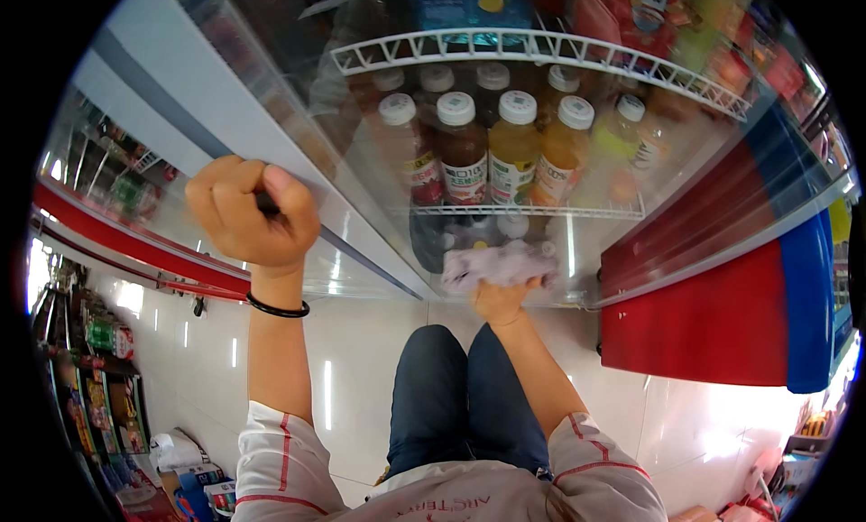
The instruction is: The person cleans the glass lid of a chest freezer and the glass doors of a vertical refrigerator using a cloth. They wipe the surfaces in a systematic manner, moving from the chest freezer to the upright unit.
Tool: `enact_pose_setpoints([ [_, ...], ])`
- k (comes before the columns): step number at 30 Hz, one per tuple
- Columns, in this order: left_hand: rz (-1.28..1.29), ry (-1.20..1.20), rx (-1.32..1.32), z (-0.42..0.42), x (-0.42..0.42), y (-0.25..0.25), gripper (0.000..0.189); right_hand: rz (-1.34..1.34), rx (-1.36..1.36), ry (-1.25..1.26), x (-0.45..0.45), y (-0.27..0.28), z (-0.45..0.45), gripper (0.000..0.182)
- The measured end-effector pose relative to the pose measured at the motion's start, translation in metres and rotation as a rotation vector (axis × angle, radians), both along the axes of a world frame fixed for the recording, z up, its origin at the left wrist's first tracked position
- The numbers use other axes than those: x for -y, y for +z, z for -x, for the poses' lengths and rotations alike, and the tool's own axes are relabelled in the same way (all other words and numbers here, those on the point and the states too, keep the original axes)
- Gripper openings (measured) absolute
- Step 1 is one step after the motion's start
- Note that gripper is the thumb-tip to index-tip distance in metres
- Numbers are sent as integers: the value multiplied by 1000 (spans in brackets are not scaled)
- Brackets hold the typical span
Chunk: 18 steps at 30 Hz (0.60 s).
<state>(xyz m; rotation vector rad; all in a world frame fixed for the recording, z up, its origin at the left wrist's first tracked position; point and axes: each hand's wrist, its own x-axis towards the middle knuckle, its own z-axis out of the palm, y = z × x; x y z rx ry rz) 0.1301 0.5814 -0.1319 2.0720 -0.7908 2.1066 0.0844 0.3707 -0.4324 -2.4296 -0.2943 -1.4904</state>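
Note:
My left hand (254, 211) is curled around the edge of the fridge door frame (338, 214), a black band at its wrist. In my right hand (500, 299) is a pale, crumpled cloth (500, 265), slightly blurred, against the lower part of the glass door (582, 258). Behind the glass, juice bottles (517, 156) with white caps stand in rows on a white wire shelf (528, 211). The palm side of my right hand is hidden.
Another wire shelf (541, 45) with packages is higher up. At the right is a red and blue cabinet (703, 312). Stocked shelves (101, 400) and a white bag (177, 449) are at the lower left. Tiled floor (352, 373) lies around my knees.

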Motion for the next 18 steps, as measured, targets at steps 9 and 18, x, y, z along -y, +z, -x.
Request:
enact_pose_setpoints([
  [9, -8, -47, -10, -1, -8, 1, 2, 894, -179, 391, 10, -92, 8, 55],
  [18, 151, -221, 39, -8, -10, -4, 4, 138, 133, 178, -52, 219, -10, 41],
])
